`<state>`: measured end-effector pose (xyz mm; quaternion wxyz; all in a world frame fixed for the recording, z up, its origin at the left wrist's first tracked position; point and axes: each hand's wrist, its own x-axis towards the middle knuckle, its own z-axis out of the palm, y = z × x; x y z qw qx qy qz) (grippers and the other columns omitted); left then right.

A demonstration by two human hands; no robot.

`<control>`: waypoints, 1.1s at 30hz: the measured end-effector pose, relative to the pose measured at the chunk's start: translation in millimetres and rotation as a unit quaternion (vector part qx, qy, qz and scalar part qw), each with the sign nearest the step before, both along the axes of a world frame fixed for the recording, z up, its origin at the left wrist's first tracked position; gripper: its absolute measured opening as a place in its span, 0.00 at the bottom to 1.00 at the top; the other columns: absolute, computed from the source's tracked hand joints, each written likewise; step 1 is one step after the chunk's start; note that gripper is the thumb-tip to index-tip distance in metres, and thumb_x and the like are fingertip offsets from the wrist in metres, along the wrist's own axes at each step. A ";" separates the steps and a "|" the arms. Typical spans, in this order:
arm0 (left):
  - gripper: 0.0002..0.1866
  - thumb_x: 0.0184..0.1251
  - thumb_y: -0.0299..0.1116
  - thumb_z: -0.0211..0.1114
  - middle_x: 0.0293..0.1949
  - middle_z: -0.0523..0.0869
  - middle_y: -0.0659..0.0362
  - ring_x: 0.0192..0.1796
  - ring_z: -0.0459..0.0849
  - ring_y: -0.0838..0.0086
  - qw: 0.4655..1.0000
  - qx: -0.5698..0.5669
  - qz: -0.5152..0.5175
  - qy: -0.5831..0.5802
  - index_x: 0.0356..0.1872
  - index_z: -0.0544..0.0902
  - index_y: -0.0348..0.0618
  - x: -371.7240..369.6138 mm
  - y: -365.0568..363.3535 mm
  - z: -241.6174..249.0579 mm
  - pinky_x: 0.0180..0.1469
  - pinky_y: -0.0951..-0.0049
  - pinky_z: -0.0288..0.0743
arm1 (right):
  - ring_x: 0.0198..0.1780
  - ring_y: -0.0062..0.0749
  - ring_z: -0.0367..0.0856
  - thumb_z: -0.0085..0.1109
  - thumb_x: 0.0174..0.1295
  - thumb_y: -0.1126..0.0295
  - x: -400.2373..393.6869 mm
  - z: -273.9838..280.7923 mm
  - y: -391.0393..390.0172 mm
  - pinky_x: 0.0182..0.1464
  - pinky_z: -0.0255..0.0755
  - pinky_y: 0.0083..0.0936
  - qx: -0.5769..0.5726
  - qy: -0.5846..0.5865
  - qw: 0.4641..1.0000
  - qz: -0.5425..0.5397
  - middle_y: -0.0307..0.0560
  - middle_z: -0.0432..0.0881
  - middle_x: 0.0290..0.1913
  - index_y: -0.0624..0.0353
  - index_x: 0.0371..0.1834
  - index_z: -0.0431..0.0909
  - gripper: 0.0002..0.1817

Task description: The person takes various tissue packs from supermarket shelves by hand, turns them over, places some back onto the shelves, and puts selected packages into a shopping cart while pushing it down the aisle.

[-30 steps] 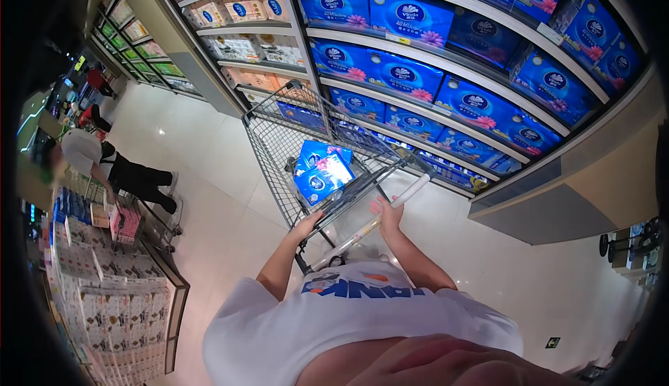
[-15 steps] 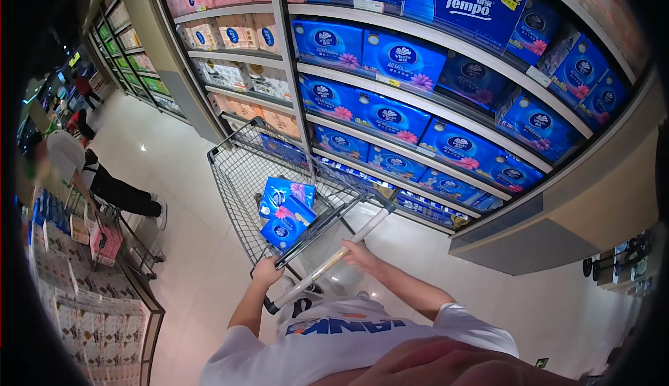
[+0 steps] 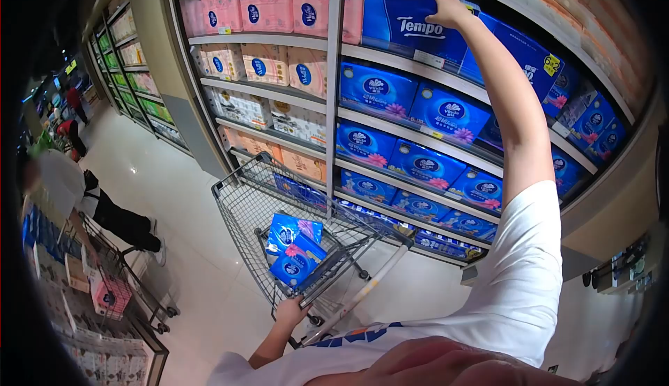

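My right hand (image 3: 449, 11) is raised to the upper shelf, thumb and fingers apart over the top front of a large dark blue Tempo tissue pack (image 3: 394, 11). Low in the view, my left hand (image 3: 290, 311) is closed around the near left corner of a wire shopping cart (image 3: 240, 208). Inside the basket lie two blue Vinda tissue packs (image 3: 298, 264), one overlapping the other. The cart's handlebar (image 3: 373, 285) crosses in front of my body with neither hand on it.
Blue Vinda packs (image 3: 449, 111) fill the lower shelves (image 3: 390, 58). Pink packs (image 3: 265, 4) stand on the left shelves. Across the aisle, a person (image 3: 118, 208) stands by another cart (image 3: 115, 285) near a product display. Farther back along the floor (image 3: 188, 212) are more people.
My right hand has let go of the handlebar and risen to the Tempo pack. My left hand stays on the cart's corner. The view has shifted, moving the shelves and cart rightward.
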<state>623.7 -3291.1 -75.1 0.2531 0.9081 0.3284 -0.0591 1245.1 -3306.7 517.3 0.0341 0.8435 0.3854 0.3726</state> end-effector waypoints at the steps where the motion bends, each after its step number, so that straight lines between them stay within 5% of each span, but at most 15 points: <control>1: 0.23 0.55 0.57 0.64 0.32 0.85 0.46 0.36 0.85 0.53 1.000 0.003 0.002 -0.006 0.41 0.84 0.49 1.0 4.6 -2.3 0.38 0.55 0.78 | 0.67 0.52 0.64 0.70 0.45 0.48 12.5 4.7 7.5 0.67 0.63 0.39 0.012 0.030 0.999 -0.035 0.59 0.65 0.66 0.55 0.69 0.63 0.47; 5: 0.22 0.54 0.56 0.65 0.36 0.86 0.48 0.36 0.85 0.53 1.000 0.021 0.011 -0.012 0.42 0.84 0.51 0.3 11.9 -12.7 0.37 0.57 0.79 | 0.67 0.50 0.65 0.70 0.40 0.42 33.8 11.0 21.4 0.65 0.65 0.38 0.024 -0.020 0.998 -0.057 0.59 0.67 0.66 0.53 0.69 0.64 0.51; 8: 0.23 0.54 0.56 0.65 0.36 0.86 0.50 0.36 0.85 0.54 0.999 0.016 0.028 -0.001 0.44 0.84 0.53 8.1 8.5 -3.7 0.38 0.57 0.79 | 0.64 0.47 0.72 0.71 0.35 0.39 45.3 40.6 20.7 0.65 0.66 0.37 0.036 0.167 0.985 -0.034 0.63 0.72 0.62 0.56 0.69 0.63 0.56; 13: 0.25 0.54 0.57 0.64 0.36 0.86 0.51 0.35 0.85 0.54 0.998 0.010 0.065 0.010 0.48 0.84 0.54 5.9 8.4 -2.5 0.39 0.58 0.79 | 0.60 0.51 0.76 0.71 0.33 0.36 100.8 51.8 33.7 0.64 0.67 0.34 0.002 0.225 0.973 0.056 0.65 0.74 0.60 0.68 0.65 0.66 0.58; 15: 0.29 0.55 0.60 0.63 0.39 0.85 0.50 0.40 0.85 0.54 0.997 -0.016 0.063 0.049 0.51 0.82 0.52 9.8 16.0 14.9 0.43 0.58 0.78 | 0.60 0.51 0.75 0.71 0.33 0.36 70.7 43.0 22.6 0.64 0.67 0.35 0.008 0.158 0.987 0.030 0.65 0.74 0.59 0.67 0.67 0.62 0.60; 18: 0.42 0.49 0.67 0.64 0.55 0.80 0.46 0.57 0.78 0.54 0.958 -0.159 -0.116 0.209 0.62 0.75 0.49 19.1 60.2 26.2 0.58 0.60 0.72 | 0.61 0.55 0.74 0.73 0.32 0.39 61.2 34.9 14.7 0.63 0.68 0.39 -0.013 0.102 0.993 0.058 0.64 0.74 0.59 0.55 0.73 0.53 0.63; 20: 0.48 0.47 0.67 0.65 0.56 0.79 0.44 0.59 0.77 0.53 0.948 -0.154 -0.046 0.273 0.65 0.71 0.44 53.5 123.4 122.2 0.61 0.62 0.70 | 0.61 0.56 0.73 0.74 0.31 0.40 45.9 32.1 10.5 0.63 0.68 0.40 -0.027 0.090 0.993 0.065 0.64 0.74 0.59 0.53 0.74 0.52 0.64; 21: 0.42 0.53 0.59 0.67 0.57 0.78 0.44 0.60 0.76 0.54 0.988 -0.116 0.045 0.092 0.65 0.71 0.44 75.1 119.8 243.1 0.61 0.64 0.69 | 0.60 0.54 0.74 0.74 0.32 0.43 36.7 32.3 9.1 0.63 0.68 0.39 -0.060 0.075 0.994 0.060 0.62 0.74 0.59 0.52 0.74 0.53 0.62; 22: 0.34 0.57 0.46 0.68 0.55 0.78 0.45 0.58 0.76 0.54 0.982 0.122 -0.010 -0.143 0.63 0.71 0.43 76.0 127.7 315.4 0.60 0.65 0.69 | 0.60 0.52 0.75 0.75 0.33 0.45 24.4 32.5 7.1 0.63 0.68 0.38 -0.094 0.061 0.992 0.055 0.61 0.74 0.59 0.52 0.74 0.54 0.61; 24: 0.28 0.55 0.33 0.67 0.49 0.79 0.48 0.53 0.77 0.53 0.853 0.456 -0.020 -0.253 0.59 0.73 0.40 78.3 124.1 467.0 0.56 0.64 0.70 | 0.57 0.50 0.75 0.73 0.38 0.53 -31.2 32.1 -14.9 0.59 0.69 0.39 -0.082 0.062 0.993 0.062 0.59 0.75 0.56 0.55 0.70 0.58 0.53; 25: 0.24 0.57 0.31 0.66 0.47 0.80 0.50 0.51 0.79 0.58 0.799 0.527 -0.051 -0.284 0.56 0.76 0.39 72.3 131.1 523.5 0.53 0.67 0.71 | 0.53 0.47 0.76 0.72 0.43 0.61 -48.8 31.5 -24.0 0.55 0.69 0.40 -0.063 0.057 0.994 0.066 0.58 0.76 0.52 0.58 0.67 0.62 0.45; 26: 0.18 0.61 0.30 0.64 0.44 0.81 0.51 0.48 0.80 0.64 0.787 0.516 -0.049 -0.335 0.53 0.78 0.38 68.5 144.6 568.9 0.49 0.71 0.73 | 0.54 0.57 0.74 0.73 0.35 0.57 -42.3 24.0 -25.5 0.56 0.67 0.48 -0.038 0.067 0.992 0.100 0.63 0.74 0.52 0.56 0.69 0.59 0.52; 29: 0.15 0.67 0.34 0.59 0.38 0.83 0.55 0.39 0.82 0.75 0.658 0.715 -0.098 -0.215 0.51 0.79 0.38 62.9 207.2 696.2 0.44 0.74 0.74 | 0.54 0.54 0.74 0.73 0.35 0.59 -53.0 8.6 -33.6 0.56 0.67 0.46 -0.025 -0.053 0.989 0.138 0.62 0.75 0.50 0.56 0.69 0.59 0.52; 31: 0.18 0.71 0.41 0.54 0.37 0.84 0.53 0.35 0.81 0.74 0.657 0.603 0.018 -0.453 0.49 0.78 0.35 78.9 245.7 720.1 0.40 0.73 0.74 | 0.54 0.56 0.73 0.72 0.36 0.61 -68.9 14.1 -39.8 0.57 0.67 0.46 0.011 -0.054 0.987 0.151 0.62 0.74 0.52 0.55 0.69 0.60 0.50; 33: 0.23 0.73 0.48 0.48 0.38 0.85 0.51 0.32 0.80 0.73 0.470 0.189 0.019 -0.862 0.48 0.76 0.33 116.0 306.5 690.9 0.36 0.75 0.74 | 0.56 0.58 0.72 0.71 0.37 0.63 -79.4 12.5 -46.7 0.59 0.66 0.47 0.083 -0.115 0.976 0.168 0.62 0.73 0.55 0.52 0.68 0.61 0.48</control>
